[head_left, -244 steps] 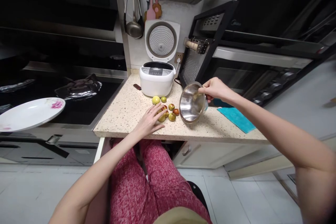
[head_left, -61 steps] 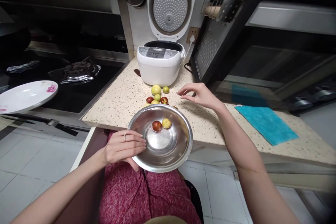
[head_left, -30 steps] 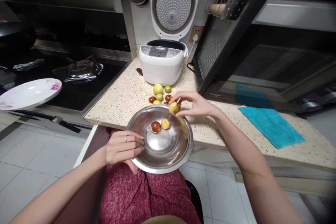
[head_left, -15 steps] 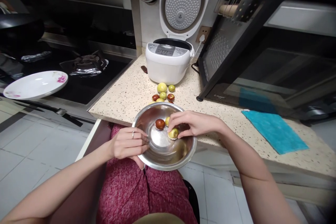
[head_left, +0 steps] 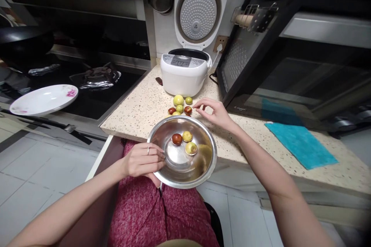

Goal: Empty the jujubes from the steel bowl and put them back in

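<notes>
My left hand point(head_left: 145, 161) grips the rim of a shiny metal bowl point(head_left: 209, 162) and tilts it over my lap at the counter's edge. Inside the bowl lie a dark red jujube point(head_left: 176, 139) and two yellow-green jujubes, one behind point(head_left: 187, 136) and one in front point(head_left: 191, 148). Several more jujubes, green and red, sit on the counter just beyond the bowl; the bowl's rim partly hides some. My right hand point(head_left: 213, 114) is over the counter with thumb and fingers apart, holding nothing, beside a red-brown jujube point(head_left: 188, 110).
A white rice cooker point(head_left: 185, 75) stands behind the fruit, lid raised. To the right are a black oven point(head_left: 315, 73) and a turquoise cloth point(head_left: 301, 144) on the counter point(head_left: 130, 114). On the left, a flowered plate point(head_left: 43, 100) lies by the gas stove point(head_left: 100, 77).
My right hand has let go of a yellow-green jujube in the bowl and moved up and away to the jujubes on the counter. My left hand still holds the bowl.
</notes>
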Motion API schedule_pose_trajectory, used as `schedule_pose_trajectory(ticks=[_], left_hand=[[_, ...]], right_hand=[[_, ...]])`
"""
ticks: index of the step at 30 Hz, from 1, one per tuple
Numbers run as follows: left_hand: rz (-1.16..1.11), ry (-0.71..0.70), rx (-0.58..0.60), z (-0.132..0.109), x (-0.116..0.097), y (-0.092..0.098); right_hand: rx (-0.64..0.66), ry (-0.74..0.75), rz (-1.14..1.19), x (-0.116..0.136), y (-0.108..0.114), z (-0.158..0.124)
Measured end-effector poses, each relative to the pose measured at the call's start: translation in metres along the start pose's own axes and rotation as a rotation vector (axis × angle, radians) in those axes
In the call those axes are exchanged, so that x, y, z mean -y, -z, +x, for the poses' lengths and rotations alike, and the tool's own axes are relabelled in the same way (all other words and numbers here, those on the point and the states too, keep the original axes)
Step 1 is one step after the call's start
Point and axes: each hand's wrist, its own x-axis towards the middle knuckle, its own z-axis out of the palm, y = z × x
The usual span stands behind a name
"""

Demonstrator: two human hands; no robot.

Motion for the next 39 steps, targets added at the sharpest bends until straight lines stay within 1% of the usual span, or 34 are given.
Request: schedule_pose_trajectory(ticks=[2, 5, 10, 14, 20, 30, 36, 39], left_hand=[[0.001, 0.007, -0.002, 0.000, 0.000, 0.000], [0.000, 0.009, -0.007, -0.001, 0.000, 0.000], [-0.008, 0.013, 0.022, 0.001, 0.001, 0.002], [-0.016, 0.016, 0.029, 0.003, 0.001, 0.004], [-0.008, 0.025, 0.025, 0.004, 0.000, 0.004], [-0.016, 0.030, 0.054, 0.004, 0.002, 0.005], [-0.023, 0.035, 0.048, 0.000, 0.002, 0.003], [-0.017, 0.039, 0.055, 0.000, 0.002, 0.003]], right_hand=[[-0.010, 0.002, -0.085, -0.012, -0.004, -0.001], [0.046, 0.035, -0.186, -0.023, -0.010, -0.005], [0.173, 0.057, -0.279, -0.029, -0.018, -0.009], [0.246, 0.043, -0.273, -0.030, -0.021, -0.009], [0.231, 0.017, -0.235, -0.028, -0.021, -0.008], [0.174, -0.053, -0.168, -0.037, -0.029, -0.008], [0.235, -0.043, -0.253, -0.035, -0.028, -0.010], [0.209, -0.057, -0.281, -0.035, -0.028, -0.011]])
